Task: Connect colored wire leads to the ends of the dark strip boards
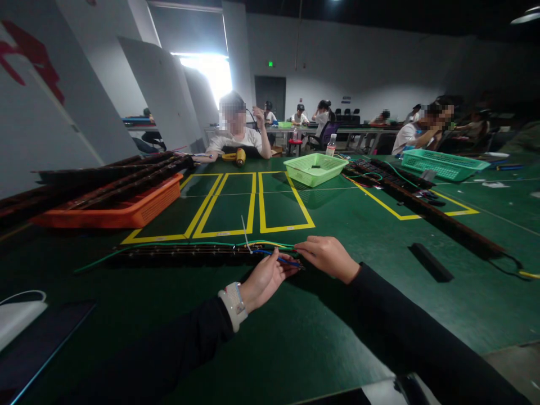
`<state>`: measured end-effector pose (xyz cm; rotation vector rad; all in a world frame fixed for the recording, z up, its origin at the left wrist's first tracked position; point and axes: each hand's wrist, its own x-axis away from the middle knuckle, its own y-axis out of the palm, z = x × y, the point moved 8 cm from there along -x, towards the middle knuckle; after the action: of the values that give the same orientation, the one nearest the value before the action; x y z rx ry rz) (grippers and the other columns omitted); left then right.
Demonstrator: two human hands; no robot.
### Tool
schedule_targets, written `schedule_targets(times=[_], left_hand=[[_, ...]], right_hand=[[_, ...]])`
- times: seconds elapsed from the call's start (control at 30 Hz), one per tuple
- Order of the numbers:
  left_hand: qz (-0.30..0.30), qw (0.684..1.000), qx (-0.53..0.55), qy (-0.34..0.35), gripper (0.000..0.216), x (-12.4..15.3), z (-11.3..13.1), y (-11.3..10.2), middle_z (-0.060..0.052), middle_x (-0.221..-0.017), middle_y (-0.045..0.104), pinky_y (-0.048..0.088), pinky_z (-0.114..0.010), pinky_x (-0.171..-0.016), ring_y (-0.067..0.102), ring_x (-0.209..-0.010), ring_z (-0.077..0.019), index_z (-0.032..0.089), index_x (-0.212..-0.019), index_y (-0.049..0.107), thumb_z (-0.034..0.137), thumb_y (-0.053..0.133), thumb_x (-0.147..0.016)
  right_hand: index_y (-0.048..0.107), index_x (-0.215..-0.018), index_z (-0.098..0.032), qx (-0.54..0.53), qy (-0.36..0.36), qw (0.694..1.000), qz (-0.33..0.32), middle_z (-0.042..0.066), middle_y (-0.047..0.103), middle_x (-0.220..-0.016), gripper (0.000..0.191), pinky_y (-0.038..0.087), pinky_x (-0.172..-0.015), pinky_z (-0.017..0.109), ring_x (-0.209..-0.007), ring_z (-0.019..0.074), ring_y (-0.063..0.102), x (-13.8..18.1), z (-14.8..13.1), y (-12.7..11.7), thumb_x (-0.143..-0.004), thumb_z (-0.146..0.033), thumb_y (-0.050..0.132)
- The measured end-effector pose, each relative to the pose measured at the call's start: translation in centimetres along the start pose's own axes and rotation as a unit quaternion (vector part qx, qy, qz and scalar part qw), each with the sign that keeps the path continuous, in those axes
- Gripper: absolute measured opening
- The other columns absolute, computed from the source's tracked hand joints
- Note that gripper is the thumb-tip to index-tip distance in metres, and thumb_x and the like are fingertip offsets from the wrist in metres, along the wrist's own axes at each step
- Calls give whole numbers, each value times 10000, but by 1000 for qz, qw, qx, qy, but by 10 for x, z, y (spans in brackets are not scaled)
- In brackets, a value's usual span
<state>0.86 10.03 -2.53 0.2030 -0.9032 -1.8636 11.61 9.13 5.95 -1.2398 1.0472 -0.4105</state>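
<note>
blue wire (pixel 287 260) held by left hand (pixel 262 281), green wire (pixel 181 243) pinched by right hand (pixel 328 256), presumably so they're kept separated.

The table (pixel 274 349) is green, marked with yellow rectangular outlines (pixel 291 228). Conductors: green wire (pixel 185 243), blue wire (pixel 262 252), yellow wire (pixel 270 243). Cable tie (pixel 244 232): white. Long strip (pixel 169 256): apparently black in the dim light, dotted with pale spots. Plastic baskets: orange basket (pixel 156 209), light-green basket (pixel 323 175), teal basket (pixel 447 165). Heat gun (pixel 240 157): yellow. Wristband (pixel 233 306): white. Sleeves (pixel 405 315): black.
</note>
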Motion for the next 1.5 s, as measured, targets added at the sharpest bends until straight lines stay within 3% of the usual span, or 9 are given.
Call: schedule_targets(times=[0.23, 0.43, 0.53, 0.7, 0.83, 0.93, 1.07, 1.27, 1.5], left_hand=[[-11, 1000, -4, -16, 354, 2, 0, 2, -97, -734, 636, 483, -328, -758, 621, -755, -180, 108, -721, 588, 337, 394, -908], [-7, 1000, -5, -16, 360, 4, 1, 3, -102, -719, 639, 485, -323, -739, 626, -739, -181, 112, -713, 575, 337, 378, -913], [-8, 1000, -1, -15, 368, 4, 1, 4, -104, -717, 641, 487, -323, -734, 628, -734, -181, 110, -704, 571, 331, 369, -917], [2, 1000, 10, -27, 353, 2, -1, 0, -83, -709, 640, 494, -313, -729, 621, -687, -159, 107, -718, 582, 332, 393, -912], [-11, 998, 32, -45, 338, -1, -5, 0, -88, -734, 647, 496, -299, -731, 621, -696, -153, 100, -788, 603, 353, 412, -905], [-22, 998, 42, -33, 323, -2, -4, 2, -102, -803, 655, 497, -310, -758, 629, -757, -164, 97, -858, 609, 340, 403, -911], [-3, 998, 29, -48, 336, -2, -6, 0, -127, -850, 663, 493, -345, -810, 635, -813, -183, 85, -895, 611, 348, 402, -910], [-21, 999, 27, -39, 360, -2, -4, 2, -149, -871, 674, 474, -364, -862, 637, -866, -195, 69, -899, 612, 336, 372, -921], [-78, 995, -38, -50, 389, 4, -5, 13, -150, -805, 677, 485, -342, -775, 645, -773, -191, 61, -842, 622, 333, 355, -923]], right_hand=[[663, -962, -224, 42, 7, 995, -86, 28, 644, -769, 222, 317, -569, 223, -685, 121, 576, 0, -2, 22, -921, -253, 446], [660, -985, -218, 49, -14, 994, -99, 37, 642, -768, 225, 327, -595, 227, -699, 126, 576, 1, -2, 26, -919, -255, 448], [676, -950, -219, 52, -20, 996, -76, 36, 630, -762, 241, 332, -604, 233, -701, 128, 567, 1, -3, 20, -925, -279, 444], [637, -1077, -190, -3, -71, 997, 35, 50, 619, -768, 341, 359, -649, 249, -705, 131, 547, 3, -18, -4, -938, -397, 405], [567, -1197, -191, -5, -175, 984, 27, 51, 611, -781, 425, 363, -644, 269, -712, 145, 533, 9, -40, -6, -906, -474, 438], [546, -1219, -173, 8, -203, 979, 20, 61, 604, -798, 369, 369, -646, 276, -737, 154, 527, 10, -45, -2, -937, -369, 412], [555, -1216, -166, 6, -178, 984, 19, 56, 580, -767, 330, 393, -678, 281, -725, 153, 514, 7, -38, 1, -948, -245, 378], [527, -1251, -236, -14, -123, 992, -10, 35, 599, -790, 335, 402, -697, 272, -728, 147, 529, 4, -26, 6, -935, -227, 419], [639, -1052, -182, -3, -78, 997, 26, 35, 578, -717, 248, 378, -659, 260, -680, 143, 511, 3, -16, 8, -933, -230, 427]])
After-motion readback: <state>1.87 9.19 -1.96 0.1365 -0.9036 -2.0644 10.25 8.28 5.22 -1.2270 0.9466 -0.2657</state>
